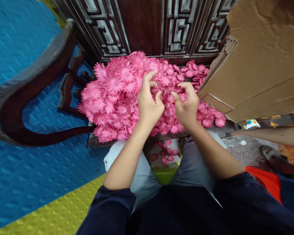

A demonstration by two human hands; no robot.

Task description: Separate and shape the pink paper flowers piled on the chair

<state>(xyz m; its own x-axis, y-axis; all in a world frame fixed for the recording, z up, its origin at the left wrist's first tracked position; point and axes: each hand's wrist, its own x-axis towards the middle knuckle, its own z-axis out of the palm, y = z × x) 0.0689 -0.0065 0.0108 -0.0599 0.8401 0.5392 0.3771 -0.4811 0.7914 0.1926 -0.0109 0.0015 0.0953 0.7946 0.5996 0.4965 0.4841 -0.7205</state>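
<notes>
I see one pink flower pinched between both hands, just above the big pile of pink flowers on the dark wooden worktop. My left hand has its fingers clamped together on the flower's left edge; my right hand has its fingers clamped on the right edge. Cardboard box just right of the pile. A few flowers on the floor between my knees. Another person's arm at far right.
</notes>
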